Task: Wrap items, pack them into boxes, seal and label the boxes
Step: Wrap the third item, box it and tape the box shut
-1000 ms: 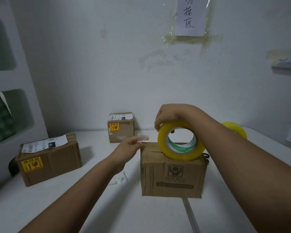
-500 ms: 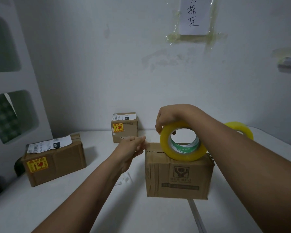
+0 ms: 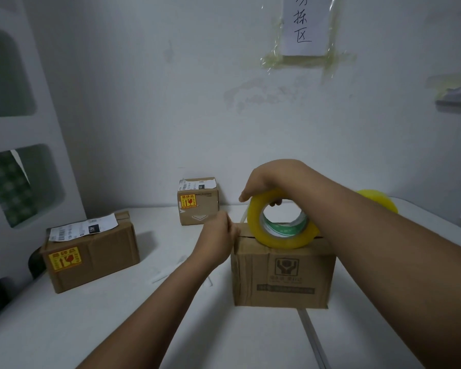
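A brown cardboard box (image 3: pixel 282 278) stands on the white table (image 3: pixel 117 328) in front of me. On its top stands a yellow roll of clear tape (image 3: pixel 282 235), upright on its edge. My right hand (image 3: pixel 266 182) grips the roll from above, fingers through the core. A strip of tape runs from the roll toward the box's upper left corner. There my left hand (image 3: pixel 218 235) has its fingers curled and pinches the tape end against the box.
A sealed box with a shipping label and yellow sticker (image 3: pixel 91 251) sits at the left. A smaller labelled box (image 3: pixel 198 202) stands by the back wall. A second yellow tape roll (image 3: pixel 378 202) peeks out behind my right forearm. A white shelf unit (image 3: pixel 16 129) stands at left.
My left hand has moved right and curled its fingers at the box's upper left corner. The right hand stays on the tape roll. The view has shifted slightly.
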### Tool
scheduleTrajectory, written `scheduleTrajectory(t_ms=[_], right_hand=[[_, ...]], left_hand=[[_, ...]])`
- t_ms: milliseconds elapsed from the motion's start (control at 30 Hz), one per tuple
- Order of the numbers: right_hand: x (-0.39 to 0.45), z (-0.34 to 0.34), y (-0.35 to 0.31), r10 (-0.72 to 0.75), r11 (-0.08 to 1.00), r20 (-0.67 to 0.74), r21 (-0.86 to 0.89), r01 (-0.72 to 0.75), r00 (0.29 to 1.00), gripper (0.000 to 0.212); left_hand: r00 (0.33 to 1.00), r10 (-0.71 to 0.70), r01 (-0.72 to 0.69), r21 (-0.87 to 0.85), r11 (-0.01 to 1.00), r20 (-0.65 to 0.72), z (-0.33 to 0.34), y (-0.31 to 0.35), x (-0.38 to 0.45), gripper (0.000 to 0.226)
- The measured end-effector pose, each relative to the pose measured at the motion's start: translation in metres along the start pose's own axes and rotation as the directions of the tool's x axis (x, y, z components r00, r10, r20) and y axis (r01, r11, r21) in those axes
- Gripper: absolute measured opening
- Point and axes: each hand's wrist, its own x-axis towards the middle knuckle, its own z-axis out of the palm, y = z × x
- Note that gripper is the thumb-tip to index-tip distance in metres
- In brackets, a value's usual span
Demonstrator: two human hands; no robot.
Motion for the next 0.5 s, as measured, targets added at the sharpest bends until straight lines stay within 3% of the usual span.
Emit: scheduleTrajectory(t_ms=[133, 200, 300, 400, 500], right_hand=[[-0.012, -0.009, 0.034, -0.051, 0.963, 0.027, 0.265, 0.042, 0.998, 0.048], [-0.014, -0.003, 0.056, -0.080, 0.883, -0.002, 0.465, 0.072, 0.997, 0.050], [-0.015, 0.015, 0.076, -0.055, 0.772, -0.100, 0.627, 0.106, 0.993, 0.057], [-0.011, 0.024, 0.079, -0.003, 0.717, -0.193, 0.684, 0.137, 0.981, 0.059], [-0.010, 0.016, 0.076, -0.004, 0.802, -0.253, 0.577, 0.154, 0.967, 0.050]], left_hand=[[0.998, 0.041, -0.038, 0.072, 0.997, -0.038, 0.002, -0.001, -0.001, 0.015], [0.998, 0.036, -0.032, 0.076, 0.997, -0.050, 0.004, -0.002, -0.001, 0.015], [0.998, 0.025, -0.021, 0.062, 0.998, -0.062, 0.005, -0.002, -0.001, 0.015], [0.997, 0.033, -0.028, 0.070, 0.997, -0.070, 0.003, -0.001, -0.001, 0.017], [0.998, 0.027, -0.022, 0.081, 0.997, -0.063, 0.002, -0.001, -0.002, 0.016]])
